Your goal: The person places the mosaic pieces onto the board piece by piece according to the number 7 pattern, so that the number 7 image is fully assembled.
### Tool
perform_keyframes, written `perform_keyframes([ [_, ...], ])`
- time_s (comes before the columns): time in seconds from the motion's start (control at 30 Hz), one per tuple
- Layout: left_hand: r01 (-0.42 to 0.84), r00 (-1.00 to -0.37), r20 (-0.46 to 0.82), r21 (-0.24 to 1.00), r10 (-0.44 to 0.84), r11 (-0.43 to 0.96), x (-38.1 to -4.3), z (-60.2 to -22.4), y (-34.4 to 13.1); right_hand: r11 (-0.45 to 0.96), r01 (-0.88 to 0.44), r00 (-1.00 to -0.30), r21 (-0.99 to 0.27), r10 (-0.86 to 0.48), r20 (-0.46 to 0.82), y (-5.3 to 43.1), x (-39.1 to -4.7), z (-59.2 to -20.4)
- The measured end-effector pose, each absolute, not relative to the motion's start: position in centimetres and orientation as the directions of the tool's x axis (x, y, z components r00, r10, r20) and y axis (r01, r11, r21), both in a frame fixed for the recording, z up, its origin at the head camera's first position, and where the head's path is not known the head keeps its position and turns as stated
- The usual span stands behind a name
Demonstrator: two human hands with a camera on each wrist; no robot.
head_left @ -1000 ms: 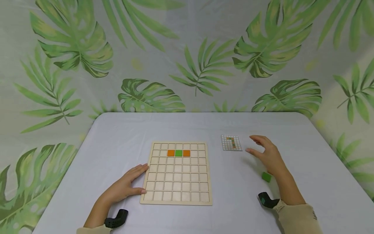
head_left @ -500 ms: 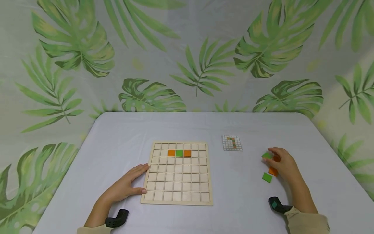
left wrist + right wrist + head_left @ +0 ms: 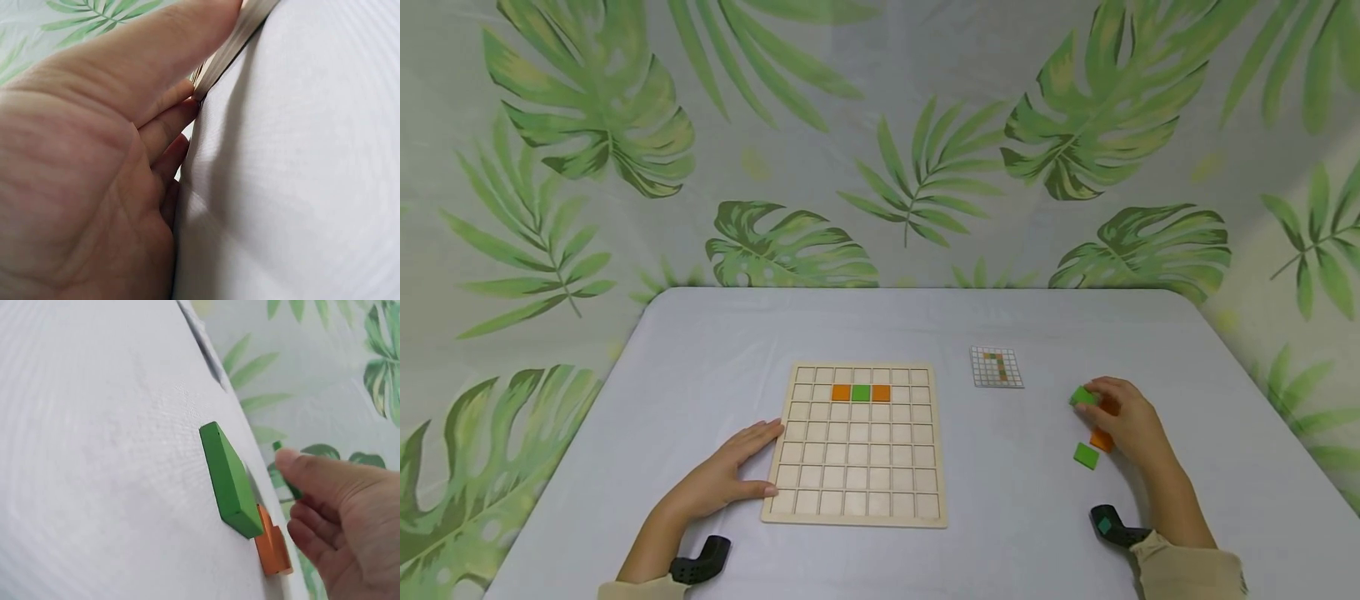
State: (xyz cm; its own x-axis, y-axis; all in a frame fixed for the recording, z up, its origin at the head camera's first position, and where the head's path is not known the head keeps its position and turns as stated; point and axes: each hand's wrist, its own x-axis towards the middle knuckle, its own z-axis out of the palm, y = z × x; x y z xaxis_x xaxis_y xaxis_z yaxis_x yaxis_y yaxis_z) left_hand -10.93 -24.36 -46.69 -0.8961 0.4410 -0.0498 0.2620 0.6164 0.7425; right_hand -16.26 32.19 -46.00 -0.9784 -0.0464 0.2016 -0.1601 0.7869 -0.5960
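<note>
My left hand (image 3: 718,475) rests along the left edge of a wooden grid board (image 3: 859,515), fingers and thumb extended and touching its rim. In the left wrist view the thumb (image 3: 156,47) lies against the board's side (image 3: 228,47). Two orange tiles and one green tile (image 3: 861,392) sit side by side in the board's second row. Over at the right, my right hand (image 3: 1127,421) pinches a green tile (image 3: 1081,396) between thumb and fingers. Beneath and beside that hand lie orange tiles (image 3: 1102,440), partly hidden, and another green tile (image 3: 1086,456).
A small pattern card (image 3: 996,367) printed with a coloured grid lies between the board and the right hand. White cloth covers the table (image 3: 1000,550). Behind it hangs a leaf-printed curtain (image 3: 917,167).
My right hand has moved right and nearer from beside the card to the loose tiles, and has raised a green tile slightly. My left hand stays at the board's edge.
</note>
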Motion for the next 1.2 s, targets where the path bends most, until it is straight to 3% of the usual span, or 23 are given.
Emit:
perform_keyframes([
  [0.3,0.243,-0.901,-0.064,0.745,0.428,0.622,-10.8,-46.7,-24.3,0.74,-0.335,-0.925,-0.583,-0.14,0.353,28.3,-16.8,-43.6],
  [0.67,0.24,-0.902,-0.071,0.736,0.425,0.633,-10.9,-46.7,-24.3,0.668,-0.512,-0.851,-0.54,-0.306,0.427,21.3,-18.3,-40.4],
  [0.97,0.238,-0.903,-0.072,0.737,0.423,0.633,-10.9,-46.6,-24.3,0.57,-0.592,-0.804,-0.57,-0.459,0.377,14.4,-18.8,-41.4],
  [1.2,0.243,-0.901,-0.067,0.739,0.428,0.628,-10.9,-46.6,-24.3,0.52,-0.579,-0.793,-0.628,-0.54,0.284,10.7,-18.7,-43.6],
])
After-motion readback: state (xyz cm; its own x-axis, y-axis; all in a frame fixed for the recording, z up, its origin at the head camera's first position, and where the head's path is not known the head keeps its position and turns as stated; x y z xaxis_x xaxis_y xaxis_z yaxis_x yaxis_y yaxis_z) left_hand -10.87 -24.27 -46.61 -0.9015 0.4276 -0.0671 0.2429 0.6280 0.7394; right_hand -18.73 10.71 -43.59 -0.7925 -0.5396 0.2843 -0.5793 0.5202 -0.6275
